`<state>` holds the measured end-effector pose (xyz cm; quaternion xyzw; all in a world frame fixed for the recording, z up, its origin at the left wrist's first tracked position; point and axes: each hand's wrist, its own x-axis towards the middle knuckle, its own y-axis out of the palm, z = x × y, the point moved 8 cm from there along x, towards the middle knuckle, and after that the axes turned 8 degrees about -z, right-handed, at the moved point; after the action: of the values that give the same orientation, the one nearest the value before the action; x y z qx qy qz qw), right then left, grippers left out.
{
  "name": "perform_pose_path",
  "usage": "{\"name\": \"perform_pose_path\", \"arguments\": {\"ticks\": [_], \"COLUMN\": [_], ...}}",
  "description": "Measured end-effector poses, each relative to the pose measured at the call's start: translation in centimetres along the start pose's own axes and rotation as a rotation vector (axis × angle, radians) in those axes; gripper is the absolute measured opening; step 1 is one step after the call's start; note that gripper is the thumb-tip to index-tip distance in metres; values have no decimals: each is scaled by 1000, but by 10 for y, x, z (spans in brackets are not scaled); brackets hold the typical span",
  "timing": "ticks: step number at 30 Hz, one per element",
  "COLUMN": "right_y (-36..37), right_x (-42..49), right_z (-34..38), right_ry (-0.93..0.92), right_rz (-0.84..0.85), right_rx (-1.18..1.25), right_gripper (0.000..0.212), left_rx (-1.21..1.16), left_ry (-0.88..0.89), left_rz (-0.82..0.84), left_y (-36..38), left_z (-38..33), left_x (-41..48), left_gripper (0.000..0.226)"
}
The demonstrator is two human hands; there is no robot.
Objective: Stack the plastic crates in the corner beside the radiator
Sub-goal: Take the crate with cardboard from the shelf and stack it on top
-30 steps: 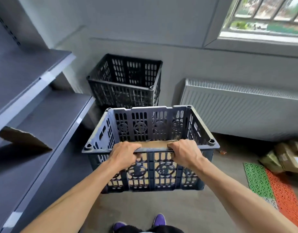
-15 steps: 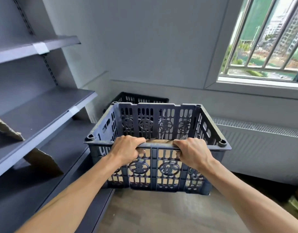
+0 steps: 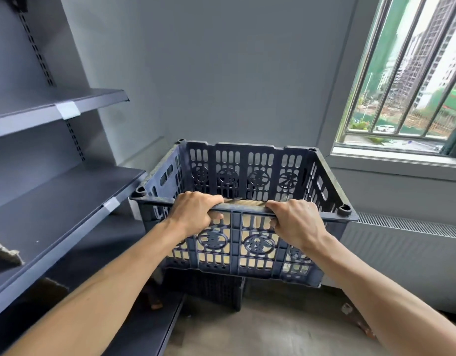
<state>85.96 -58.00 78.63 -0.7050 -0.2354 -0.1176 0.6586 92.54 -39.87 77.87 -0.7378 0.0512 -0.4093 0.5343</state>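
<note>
I hold a dark blue slotted plastic crate point(image 3: 250, 176) by its near rim, up in front of me. My left hand point(image 3: 196, 214) grips the rim left of centre and my right hand point(image 3: 296, 222) grips it right of centre. A piece of cardboard shows through the crate's near wall. Under it, in the corner, stands a black crate point(image 3: 209, 289), mostly hidden; whether the two touch I cannot tell. The white radiator point(image 3: 406, 255) runs along the wall to the right.
Grey metal shelves point(image 3: 67, 199) line the left side, close to the crate's left corner, with cardboard scraps point(image 3: 3, 253) on them. A barred window point(image 3: 406, 80) sits above the radiator. Wooden floor point(image 3: 260, 332) lies below.
The blue crate has gone up and forward over the black crate, which is now almost fully covered. My view has tilted up. Both hands keep the same grip.
</note>
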Motion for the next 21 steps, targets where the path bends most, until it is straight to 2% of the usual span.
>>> {"name": "perform_pose_path", "arguments": {"ticks": [13,21], "right_y": [41,74], "right_x": [103,165], "right_z": [30,17], "right_ry": [103,92], "right_rz": [-3,-2], "right_rx": [-78,-88], "right_gripper": [37,35], "left_rx": [-7,38], "left_ry": [128,111], "left_rz": [-82,-72], "left_y": [16,47], "left_z": [112,158], "left_x": [68,116], "left_gripper": [16,23]}}
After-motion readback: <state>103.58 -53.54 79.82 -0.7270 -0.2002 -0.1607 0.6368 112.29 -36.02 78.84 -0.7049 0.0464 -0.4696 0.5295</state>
